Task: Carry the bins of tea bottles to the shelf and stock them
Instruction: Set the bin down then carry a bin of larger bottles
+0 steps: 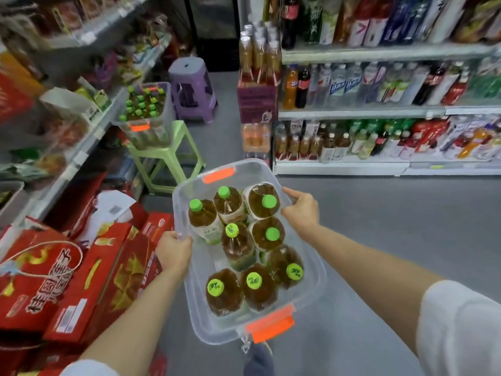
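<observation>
The left hand (173,251) grips the left rim and the right hand (301,210) grips the right rim of a clear plastic bin (314,278), holding it in the air above the grey floor (379,226). Eight brown tea bottles (238,245) with round green caps stand upright inside it; orange latches mark its two short ends. Ahead on the left, a second bin (146,112) packed with green-capped bottles sits on a pale green stool (165,158), with a purple stool (192,88) behind it. Glossy red cardboard boxes (81,272) are stacked along the left. The drink shelf (379,112) on the right is crowded with bottles.
</observation>
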The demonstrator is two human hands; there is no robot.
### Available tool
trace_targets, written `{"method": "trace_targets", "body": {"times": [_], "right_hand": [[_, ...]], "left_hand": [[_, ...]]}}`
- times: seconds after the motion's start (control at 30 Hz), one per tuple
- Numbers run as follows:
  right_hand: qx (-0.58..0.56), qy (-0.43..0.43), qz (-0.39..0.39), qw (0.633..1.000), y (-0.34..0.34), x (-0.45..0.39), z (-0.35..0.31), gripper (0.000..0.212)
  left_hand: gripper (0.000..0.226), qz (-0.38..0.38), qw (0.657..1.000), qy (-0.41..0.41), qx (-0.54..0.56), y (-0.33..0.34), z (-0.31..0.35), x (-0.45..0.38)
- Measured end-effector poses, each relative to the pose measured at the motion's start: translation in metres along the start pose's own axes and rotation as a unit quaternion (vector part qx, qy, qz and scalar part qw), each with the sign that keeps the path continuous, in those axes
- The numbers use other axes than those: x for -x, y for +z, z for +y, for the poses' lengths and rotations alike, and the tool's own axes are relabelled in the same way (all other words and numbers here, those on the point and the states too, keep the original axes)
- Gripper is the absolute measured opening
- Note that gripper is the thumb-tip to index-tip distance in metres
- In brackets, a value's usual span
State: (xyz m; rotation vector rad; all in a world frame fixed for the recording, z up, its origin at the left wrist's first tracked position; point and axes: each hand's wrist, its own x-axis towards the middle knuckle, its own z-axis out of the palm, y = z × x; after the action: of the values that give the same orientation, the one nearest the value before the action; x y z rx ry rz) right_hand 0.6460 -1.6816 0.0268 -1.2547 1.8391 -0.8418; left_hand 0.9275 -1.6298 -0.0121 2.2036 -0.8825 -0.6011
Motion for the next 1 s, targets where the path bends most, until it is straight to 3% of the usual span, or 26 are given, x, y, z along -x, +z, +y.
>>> {"method": "trace_targets", "body": {"times": [0.3, 0.77, 0.9, 1.0], "right_hand": [[-0.039, -0.004, 0.003, 0.999, 0.076, -0.150, -0.088, 0.062], [-0.066, -0.029, -0.012, 0.997, 0.168, -0.425, -0.199, 0.063], [-0.070, -0.035, -0.013, 0.997, 0.192, -0.492, -0.234, 0.061], [-0.046, -0.037, 0.001, 0.998, 0.207, -0.531, -0.264, 0.060]], "left_hand": [[0.021, -0.012, 0.999, 0.023, -0.019, 0.025, 0.094, -0.201], [0.008, 0.003, 0.999, 0.035, 0.016, 0.105, 0.232, -0.443], [0.022, -0.009, 0.997, 0.042, 0.056, 0.113, 0.275, -0.496], [0.016, -0.017, 0.996, 0.055, 0.065, 0.121, 0.296, -0.548]]}}
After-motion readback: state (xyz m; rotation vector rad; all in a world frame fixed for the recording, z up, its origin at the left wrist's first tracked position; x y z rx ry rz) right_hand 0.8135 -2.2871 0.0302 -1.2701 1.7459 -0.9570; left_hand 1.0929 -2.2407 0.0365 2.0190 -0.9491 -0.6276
